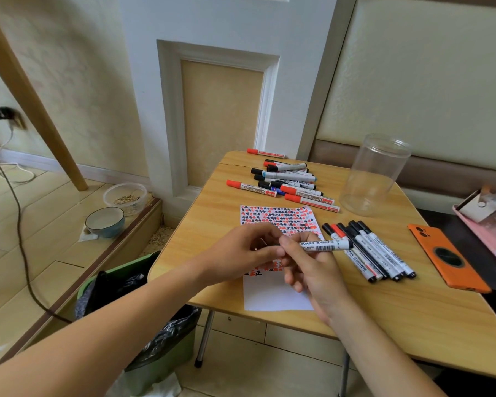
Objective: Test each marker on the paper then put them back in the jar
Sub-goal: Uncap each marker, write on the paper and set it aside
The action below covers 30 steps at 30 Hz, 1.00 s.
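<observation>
While your right hand (312, 265) is gripping the marker (324, 245) by its barrel, your left hand (241, 253) is pinching at its near end, the cap hidden. The marker's long axis is lying level, pointing right, above the paper (275, 296). The empty jar (372, 176) is standing on the tabletop (201, 224) beyond, nearer your right hand.

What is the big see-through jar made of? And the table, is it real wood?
The jar looks like clear plastic: you see the wall and table right through it, and its walls seem thin, though glass can't be ruled out. The table shows a light wood grain with a smooth finish. It may be a printed wood-look top rather than solid wood; its legs look like metal.
</observation>
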{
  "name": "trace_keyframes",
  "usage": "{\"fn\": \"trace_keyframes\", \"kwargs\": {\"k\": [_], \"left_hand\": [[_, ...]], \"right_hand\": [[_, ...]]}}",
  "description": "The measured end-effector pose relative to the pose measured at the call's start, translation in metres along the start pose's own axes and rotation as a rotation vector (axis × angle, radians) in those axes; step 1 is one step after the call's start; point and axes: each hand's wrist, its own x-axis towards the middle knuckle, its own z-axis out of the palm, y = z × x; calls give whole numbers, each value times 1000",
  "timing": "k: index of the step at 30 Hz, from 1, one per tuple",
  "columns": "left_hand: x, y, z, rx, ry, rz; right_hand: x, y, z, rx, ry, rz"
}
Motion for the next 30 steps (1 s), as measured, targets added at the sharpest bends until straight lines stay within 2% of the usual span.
{"fn": "trace_keyframes", "kwargs": {"k": [4,9,12,15,21,30], "left_hand": [[1,4,-9,0,44,-12],[-5,-8,-31,109,85,-104],[-8,-10,-27,59,72,-120],[-7,-8,-16,70,74,-57],[-2,-13,-6,103,122,-92],[0,-11,-1,129,110,-40]], "right_hand": [[-1,-4,-2,62,5,60],[2,-6,-9,145,64,94],[2,-4,-9,86,21,100],[2,-2,-5,14,-14,85],[1,2,-3,-39,15,37],[0,6,-1,-85,65,-13]]}}
